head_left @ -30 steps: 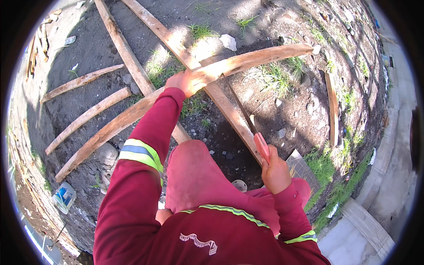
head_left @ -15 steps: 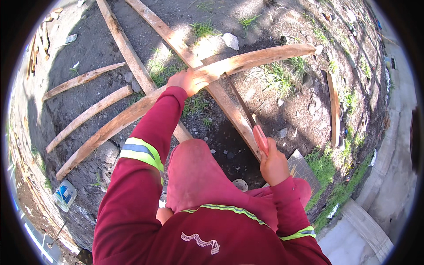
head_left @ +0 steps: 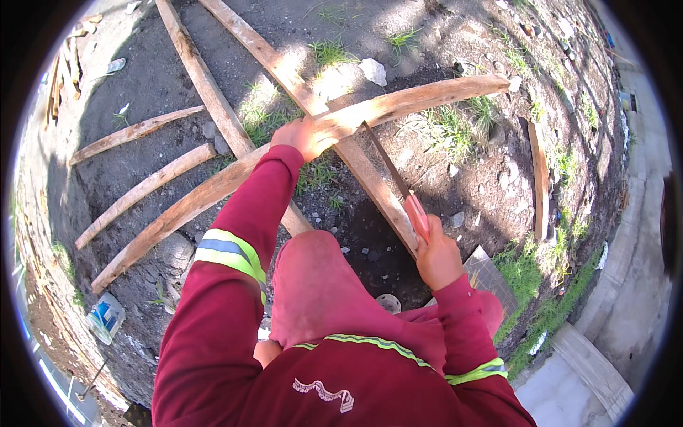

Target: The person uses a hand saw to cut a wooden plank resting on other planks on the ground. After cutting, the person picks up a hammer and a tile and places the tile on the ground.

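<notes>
"With the fingers of the left hand (head_left: pixel 297 139) bent over the long timber (head_left: pixel 434 94), gripped it from above, right beside its crossing over a lower plank (head_left: pixel 382 191); could not see the far fingertips well enough to judge their reach."

"And held what with the right?"

"In the right hand (head_left: pixel 439 257), held a saw (head_left: pixel 398 174); closed the fingers around its pinkish handle (head_left: pixel 417 215), pointed the blade (head_left: pixel 385 155) forward and leftward, and met the near edge of the timber just right of the plank; lost sight of the blade past that edge, so could not tell the depth of any cut."

"Rested the timber on what?"

"On the lower plank, close by the left hand; crossed it over a second plank (head_left: pixel 203 75) farther left, too; left the right end reaching out above grass (head_left: pixel 455 132), seemingly free."

"Needed what for a clean stroke?"

"Seemed best to bear down firmly near the plank, to line up wrist and blade, and to draw long, easy strokes; seemed wise also to leave a gap between blade and left fingers, and to watch for pinching or splitting."

"Noticed what else nearby?"

"Two shorter pieces (head_left: pixel 146 191) at the left, another strip (head_left: pixel 538 178) at the right, and a plastic jug (head_left: pixel 105 319) at the lower left."
</notes>
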A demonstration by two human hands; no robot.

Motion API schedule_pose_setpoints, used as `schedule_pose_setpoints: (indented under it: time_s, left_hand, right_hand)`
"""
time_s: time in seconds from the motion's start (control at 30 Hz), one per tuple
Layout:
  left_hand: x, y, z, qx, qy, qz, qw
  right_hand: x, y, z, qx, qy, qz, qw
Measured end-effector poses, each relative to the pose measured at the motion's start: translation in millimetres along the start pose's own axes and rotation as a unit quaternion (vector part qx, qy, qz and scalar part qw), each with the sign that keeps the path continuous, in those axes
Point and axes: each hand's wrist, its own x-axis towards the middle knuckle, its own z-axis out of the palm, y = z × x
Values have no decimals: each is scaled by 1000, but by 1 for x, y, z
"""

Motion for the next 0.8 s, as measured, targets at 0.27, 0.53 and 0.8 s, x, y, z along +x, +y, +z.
schedule_pose_setpoints:
  time_s: [0.27,0.53,0.8]
  left_hand:
    - [5,3,-10,16,9,10,1000]
    - [-3,2,4,28,27,2,999]
    - [2,0,-5,11,-39,-1,999]
  right_hand:
    - [20,5,24,26,42,-54,997]
    - [64,-12,28,11,48,-74,996]
    - [-30,21,7,38,25,-33,998]
